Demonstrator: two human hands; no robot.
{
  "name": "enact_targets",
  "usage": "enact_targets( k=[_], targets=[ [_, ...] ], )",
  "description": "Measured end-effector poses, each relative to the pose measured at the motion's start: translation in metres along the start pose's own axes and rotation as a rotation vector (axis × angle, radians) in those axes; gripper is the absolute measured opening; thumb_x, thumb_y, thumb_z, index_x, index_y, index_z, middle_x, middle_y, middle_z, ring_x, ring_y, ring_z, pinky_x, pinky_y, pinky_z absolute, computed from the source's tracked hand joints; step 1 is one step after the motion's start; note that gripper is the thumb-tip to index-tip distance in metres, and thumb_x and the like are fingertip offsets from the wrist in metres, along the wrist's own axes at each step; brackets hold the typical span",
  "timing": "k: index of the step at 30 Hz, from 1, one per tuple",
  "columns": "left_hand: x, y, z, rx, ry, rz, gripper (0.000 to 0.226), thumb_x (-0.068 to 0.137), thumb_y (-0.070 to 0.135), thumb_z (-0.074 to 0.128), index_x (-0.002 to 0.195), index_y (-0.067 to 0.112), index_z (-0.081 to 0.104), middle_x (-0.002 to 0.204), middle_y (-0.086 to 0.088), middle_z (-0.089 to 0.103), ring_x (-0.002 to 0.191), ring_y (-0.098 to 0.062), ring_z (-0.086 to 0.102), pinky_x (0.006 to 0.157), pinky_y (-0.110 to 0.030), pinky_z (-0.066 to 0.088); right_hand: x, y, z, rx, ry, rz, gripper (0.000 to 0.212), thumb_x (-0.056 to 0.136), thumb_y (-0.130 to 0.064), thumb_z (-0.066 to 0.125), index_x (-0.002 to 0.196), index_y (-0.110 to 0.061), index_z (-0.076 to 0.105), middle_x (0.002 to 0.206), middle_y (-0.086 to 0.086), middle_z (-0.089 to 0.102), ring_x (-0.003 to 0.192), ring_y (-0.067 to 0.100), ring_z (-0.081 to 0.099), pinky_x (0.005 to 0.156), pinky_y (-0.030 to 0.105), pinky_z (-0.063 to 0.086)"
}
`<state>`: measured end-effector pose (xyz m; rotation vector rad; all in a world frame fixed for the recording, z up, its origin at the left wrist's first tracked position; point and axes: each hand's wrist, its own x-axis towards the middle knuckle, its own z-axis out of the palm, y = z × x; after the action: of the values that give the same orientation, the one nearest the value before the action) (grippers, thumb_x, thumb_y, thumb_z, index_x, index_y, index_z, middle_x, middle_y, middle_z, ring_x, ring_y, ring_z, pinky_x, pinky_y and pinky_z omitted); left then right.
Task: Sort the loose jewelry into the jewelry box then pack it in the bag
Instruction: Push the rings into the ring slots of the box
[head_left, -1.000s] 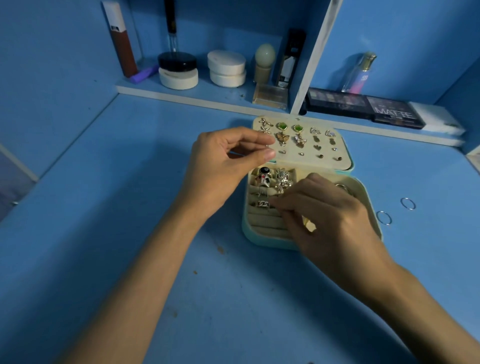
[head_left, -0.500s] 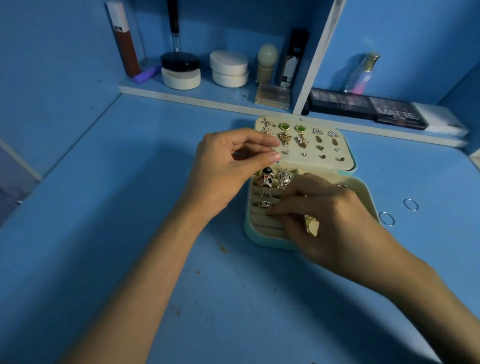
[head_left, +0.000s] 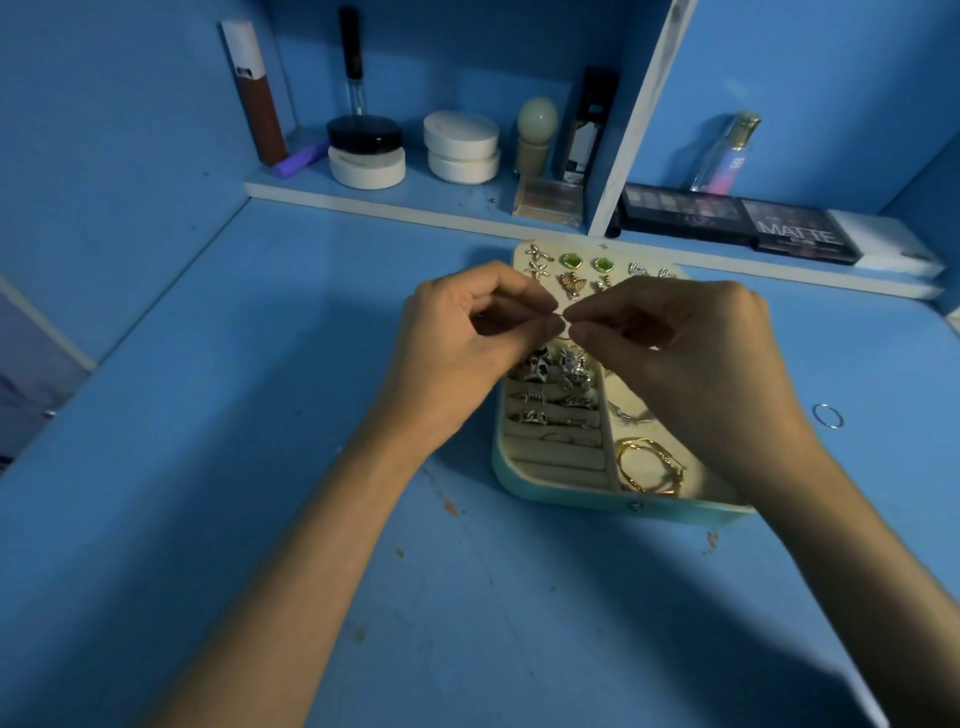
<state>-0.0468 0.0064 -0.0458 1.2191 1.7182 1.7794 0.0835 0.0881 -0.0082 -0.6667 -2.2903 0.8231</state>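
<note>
Both the left hand (head_left: 467, 340) and right hand (head_left: 693, 353) pinch 1 tiny jewelry piece (head_left: 565, 325); slipping, it could fall outside the box (head_left: 571, 494).

Home dressing nook, blue desk (head_left: 208, 519), shelf (head_left: 363, 200) of cosmetic jars (head_left: 461, 148), perfume bottle (head_left: 724, 156), eyeshadow palette (head_left: 800, 236)

Dim blue desk (head_left: 208, 467) beneath blue shelf (head_left: 395, 202).
</note>
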Motion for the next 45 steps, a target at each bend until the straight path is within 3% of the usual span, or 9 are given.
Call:
enact_targets(
  k=[7, 13, 18, 25, 32, 36, 39, 43, 45],
  targets=[
    [0.002, 0.003, -0.005, -0.102, -0.030, -0.025, 0.028, 0.074, -0.004, 0.055, 0.092, 0.014, 0.068, 0.091, 0.000, 0.073, 0.092, -0.011, 0.067, 0.081, -0.022, 0.051, -0.005, 0.002, 0.001, -0.019, -0.002, -0.020, 0.017, 0.075, -0.005, 0.070, 0.070, -0.021, 0.069, 0.060, -0.013, 0.063, 0.063, 0.006, 0.059, 0.058, 0.014, 0.047],
    [0.004, 0.000, -0.004, -0.103, 0.075, -0.081, 0.029, 0.068, 0.006, 0.053, 0.088, 0.021, 0.067, 0.089, 0.005, 0.072, 0.090, -0.003, 0.064, 0.081, -0.016, 0.048, -0.022, -0.002, 0.011, -0.120, -0.190, -0.216, 0.004, 0.064, -0.013, 0.067, 0.067, -0.015, 0.069, 0.065, -0.007, 0.061, 0.063, -0.002, 0.048, 0.060, 0.001, 0.034],
    [0.004, -0.001, -0.003, -0.098, 0.077, -0.088, 0.031, 0.067, 0.007, 0.052, 0.091, 0.020, 0.068, 0.093, 0.004, 0.071, 0.091, -0.002, 0.064, 0.080, -0.014, 0.047, -0.025, 0.000, 0.017, -0.188, -0.125, -0.253, 0.003, 0.064, -0.011, 0.067, 0.065, -0.013, 0.069, 0.063, -0.007, 0.054, 0.065, 0.000, 0.041, 0.060, -0.001, 0.031],
    [0.004, 0.000, -0.004, -0.069, 0.071, -0.084, 0.032, 0.067, 0.008, 0.052, 0.090, 0.024, 0.067, 0.094, 0.008, 0.071, 0.091, 0.001, 0.063, 0.079, -0.012, 0.047, -0.029, 0.004, 0.024, -0.232, -0.077, -0.261, 0.005, 0.068, -0.014, 0.062, 0.065, -0.010, 0.064, 0.066, -0.003, 0.055, 0.062, 0.013, 0.049, 0.053, 0.032, 0.045],
    [0.004, -0.002, -0.002, 0.020, -0.011, -0.147, 0.045, 0.069, 0.024, 0.054, 0.110, 0.037, 0.065, 0.124, 0.022, 0.054, 0.120, 0.011, 0.044, 0.093, -0.001, 0.031, -0.033, 0.003, 0.027, -0.259, -0.107, -0.282, 0.008, 0.067, -0.016, 0.063, 0.062, -0.011, 0.062, 0.066, -0.005, 0.051, 0.066, 0.019, 0.050, 0.051, 0.038, 0.048],
    [0.004, 0.000, -0.002, 0.010, -0.013, -0.214, 0.051, 0.069, 0.031, 0.049, 0.118, 0.045, 0.058, 0.149, 0.012, 0.037, 0.140, 0.002, 0.018, 0.114, -0.024, 0.018, -0.031, 0.004, 0.025, -0.274, -0.128, -0.249, 0.008, 0.067, -0.019, 0.062, 0.063, -0.014, 0.067, 0.066, -0.008, 0.050, 0.068, 0.016, 0.050, 0.053, 0.037, 0.049],
    [0.003, 0.001, -0.001, 0.010, -0.074, -0.253, 0.055, 0.077, 0.032, 0.046, 0.132, 0.041, 0.050, 0.155, 0.008, 0.025, 0.143, 0.001, 0.003, 0.108, -0.024, 0.008, -0.030, 0.005, 0.024, -0.290, -0.147, -0.253, 0.007, 0.066, -0.019, 0.062, 0.064, -0.015, 0.068, 0.066, -0.008, 0.051, 0.067, 0.016, 0.050, 0.053, 0.039, 0.049],
    [0.004, -0.002, 0.001, 0.018, -0.101, -0.264, 0.064, 0.074, 0.036, 0.040, 0.137, 0.040, 0.043, 0.154, 0.011, 0.027, 0.143, 0.003, 0.002, 0.110, -0.027, 0.005, -0.029, 0.006, 0.022, -0.315, -0.171, -0.259, 0.009, 0.067, -0.020, 0.063, 0.067, -0.017, 0.071, 0.068, -0.006, 0.055, 0.068, 0.014, 0.049, 0.054, 0.039, 0.048],
    [0.004, -0.004, 0.001, 0.010, -0.101, -0.268, 0.064, 0.073, 0.036, 0.039, 0.137, 0.040, 0.042, 0.151, 0.015, 0.031, 0.144, 0.000, 0.006, 0.118, -0.035, 0.004, -0.027, 0.006, 0.016, -0.273, -0.235, -0.250, 0.013, 0.069, -0.023, 0.063, 0.073, -0.019, 0.074, 0.069, -0.008, 0.054, 0.066, 0.003, 0.046, 0.061, 0.025, 0.045]
  ],
)
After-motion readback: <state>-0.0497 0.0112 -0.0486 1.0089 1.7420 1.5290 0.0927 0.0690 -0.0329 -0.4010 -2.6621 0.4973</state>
